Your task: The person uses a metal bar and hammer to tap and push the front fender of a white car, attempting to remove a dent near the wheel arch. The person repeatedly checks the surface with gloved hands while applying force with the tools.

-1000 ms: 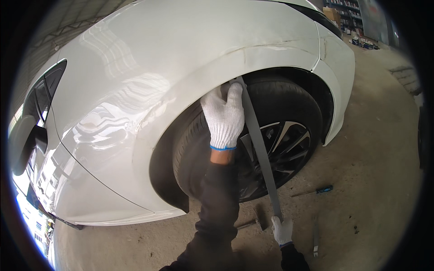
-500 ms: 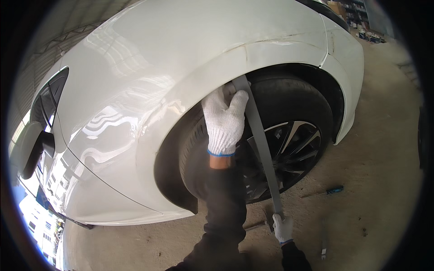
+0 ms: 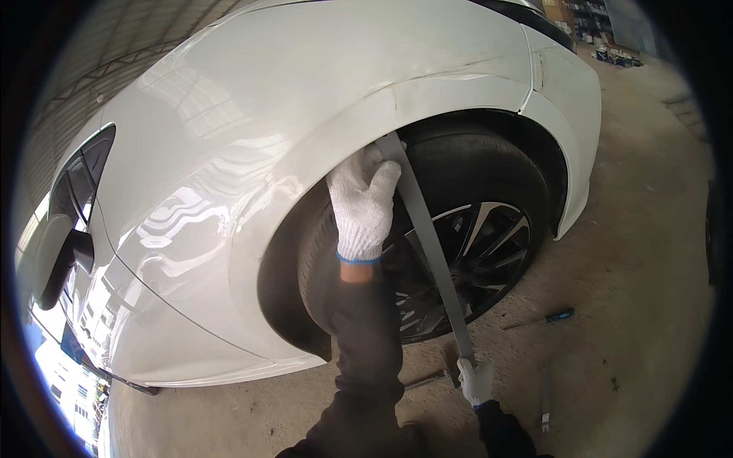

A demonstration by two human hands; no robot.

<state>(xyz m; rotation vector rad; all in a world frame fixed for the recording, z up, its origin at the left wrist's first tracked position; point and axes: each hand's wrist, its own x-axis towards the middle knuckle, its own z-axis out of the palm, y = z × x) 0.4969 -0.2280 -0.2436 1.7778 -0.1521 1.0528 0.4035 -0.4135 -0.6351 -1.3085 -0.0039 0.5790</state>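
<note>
A long flat grey metal pry bar (image 3: pixel 429 248) slants across the front wheel (image 3: pixel 496 237) of a white car, its upper end tucked under the lip of the wheel arch. My left hand (image 3: pixel 362 206), in a white knit glove, is closed around that upper end, with the thumb against the bar and the fingertips hidden behind the fender edge. Low on the right, my right hand (image 3: pixel 476 382), gloved too, grips the bar's bottom end. The white fender (image 3: pixel 305 99) shows creases and brownish scuff lines above the arch.
On the dusty floor a hammer (image 3: pixel 452 368) lies beside my right hand. A blue-handled screwdriver (image 3: pixel 561 314) rests right of the wheel, and a thin flat metal tool (image 3: pixel 545 401) lies farther down. The side mirror (image 3: pixel 62 248) juts out at left. Shelves (image 3: pixel 592 19) stand far back.
The car, bar and both hands sit slightly more to the left in the picture, apart from the right hand, which is nearly where it was. Both hands keep their hold on the bar.
</note>
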